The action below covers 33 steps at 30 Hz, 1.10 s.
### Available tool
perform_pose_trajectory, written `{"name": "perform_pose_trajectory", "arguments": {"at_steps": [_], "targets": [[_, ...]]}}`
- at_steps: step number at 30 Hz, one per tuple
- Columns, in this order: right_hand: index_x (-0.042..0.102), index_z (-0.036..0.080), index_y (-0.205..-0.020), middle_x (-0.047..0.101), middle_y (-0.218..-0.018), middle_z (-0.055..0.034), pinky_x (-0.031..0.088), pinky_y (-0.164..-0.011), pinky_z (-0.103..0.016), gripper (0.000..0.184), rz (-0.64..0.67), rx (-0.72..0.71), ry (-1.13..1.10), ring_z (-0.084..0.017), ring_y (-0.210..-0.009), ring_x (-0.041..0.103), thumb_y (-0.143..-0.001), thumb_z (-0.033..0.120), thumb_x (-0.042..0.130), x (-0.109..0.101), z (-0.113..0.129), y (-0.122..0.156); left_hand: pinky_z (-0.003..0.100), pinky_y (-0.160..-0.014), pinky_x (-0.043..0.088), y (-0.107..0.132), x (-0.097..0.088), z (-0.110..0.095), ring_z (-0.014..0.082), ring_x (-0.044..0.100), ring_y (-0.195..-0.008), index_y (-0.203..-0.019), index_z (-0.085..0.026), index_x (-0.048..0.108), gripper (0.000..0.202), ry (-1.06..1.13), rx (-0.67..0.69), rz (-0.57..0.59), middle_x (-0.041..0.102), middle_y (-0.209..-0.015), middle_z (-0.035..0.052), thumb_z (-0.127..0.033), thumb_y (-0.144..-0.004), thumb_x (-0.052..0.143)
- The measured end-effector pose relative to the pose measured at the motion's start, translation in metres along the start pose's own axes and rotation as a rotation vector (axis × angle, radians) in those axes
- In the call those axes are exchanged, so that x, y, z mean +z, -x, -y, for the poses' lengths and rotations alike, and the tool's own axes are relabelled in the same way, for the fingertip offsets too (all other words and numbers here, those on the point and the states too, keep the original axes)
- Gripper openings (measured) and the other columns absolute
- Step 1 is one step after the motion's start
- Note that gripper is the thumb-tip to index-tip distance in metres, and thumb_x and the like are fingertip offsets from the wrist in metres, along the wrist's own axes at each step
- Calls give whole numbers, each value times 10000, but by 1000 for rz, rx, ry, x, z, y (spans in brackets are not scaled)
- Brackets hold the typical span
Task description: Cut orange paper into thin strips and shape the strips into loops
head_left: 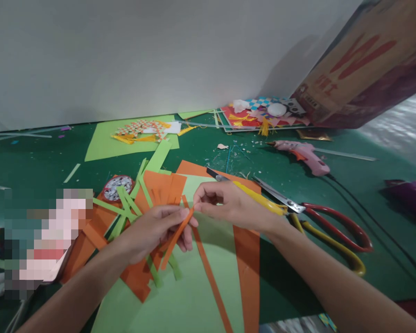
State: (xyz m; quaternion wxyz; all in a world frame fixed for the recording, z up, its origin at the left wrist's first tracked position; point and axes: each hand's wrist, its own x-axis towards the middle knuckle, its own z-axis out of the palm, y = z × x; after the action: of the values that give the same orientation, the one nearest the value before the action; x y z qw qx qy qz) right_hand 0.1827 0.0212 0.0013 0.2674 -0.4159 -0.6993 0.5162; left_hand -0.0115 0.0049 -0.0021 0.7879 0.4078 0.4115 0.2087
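Observation:
My left hand (156, 229) pinches a folded orange paper strip (176, 244) between thumb and fingers. At the strip's upper end, the thumb and forefinger of my right hand (225, 201) are closed on its tip. A longer orange strip (210, 268) slants down over the light green paper sheet (180, 300) below my hands. Green paper strips (127, 203) and orange paper pieces (137, 280) lie in a loose pile beneath and beside my left hand. Partly behind my right forearm are a yellow-handled cutter (260, 198) and scissors (294, 203) with red and yellow handles.
A pink glue gun (305, 155) lies at the right, its cord trailing toward me. Woven paper pieces with yellow tassels (142, 132) rest at the back. A brown paper bag (364, 64) stands at the far right. A blurred-out device (52, 245) is at left.

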Motion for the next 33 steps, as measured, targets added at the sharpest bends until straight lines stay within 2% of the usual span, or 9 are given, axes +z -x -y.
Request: {"name": "perform_pose_trajectory", "arguments": {"at_steps": [3,10,16,20,23,25,27,30,33], "targets": [[530,166,-688,460,-609,33,290,-497,-214,132,7,3,-3,-80,-543,356,-777,262,514,2,2,0,211,-545,469,0,1,0,110,609,-540,-772,-130,671,290,7,-9,-4,649,-575,18,-412,-814,621],[523,161,-692,508,-661,16,344,-540,-215,100,21,3,-42,-82,-579,410,-759,236,521,2,4,-2,194,-535,470,0,1,-1,106,611,-537,-770,-132,670,295,-11,-1,7,654,-570,15,-421,-812,627],[501,175,-672,526,-597,36,340,-523,-208,77,64,28,-83,-80,-549,425,-748,181,512,2,4,-1,219,-620,498,3,6,1,135,668,-640,-831,-140,673,324,-233,56,-2,725,-706,52,-428,-878,532],[513,172,-680,495,-610,35,332,-520,-218,115,29,20,-103,-82,-550,417,-769,239,543,5,2,-2,236,-633,503,2,6,4,148,671,-656,-810,-145,675,315,-248,94,-12,729,-704,53,-407,-887,519],[502,181,-696,447,-577,47,304,-494,-228,203,-39,8,-138,-85,-519,391,-801,345,560,6,1,-3,233,-661,492,0,4,4,134,644,-669,-804,-163,696,303,-199,192,-127,718,-730,34,-391,-891,517],[485,187,-673,413,-548,54,284,-480,-236,279,-69,16,-157,-86,-495,371,-809,418,561,7,1,-3,213,-672,472,-1,2,4,116,611,-696,-821,-189,713,276,-165,273,-255,703,-793,15,-393,-881,539],[478,184,-636,402,-542,50,278,-482,-240,350,-56,23,-151,-87,-496,361,-807,479,560,9,1,-3,205,-708,460,-1,2,3,118,596,-766,-864,-215,727,255,-107,311,-328,689,-890,11,-413,-863,566],[537,173,-665,487,-613,17,329,-540,-242,355,9,-52,-113,-104,-577,412,-828,488,545,16,1,-3,229,-763,463,-1,5,2,171,587,-942,-923,-240,734,278,-16,285,-290,663,-1061,28,-460,-833,589],[546,171,-631,536,-703,-6,371,-618,-246,320,54,-192,-60,-119,-673,451,-849,407,546,25,-2,-5,254,-812,467,0,9,3,209,550,-1069,-915,-246,742,278,-18,274,-246,604,-1221,31,-459,-838,581]]}}
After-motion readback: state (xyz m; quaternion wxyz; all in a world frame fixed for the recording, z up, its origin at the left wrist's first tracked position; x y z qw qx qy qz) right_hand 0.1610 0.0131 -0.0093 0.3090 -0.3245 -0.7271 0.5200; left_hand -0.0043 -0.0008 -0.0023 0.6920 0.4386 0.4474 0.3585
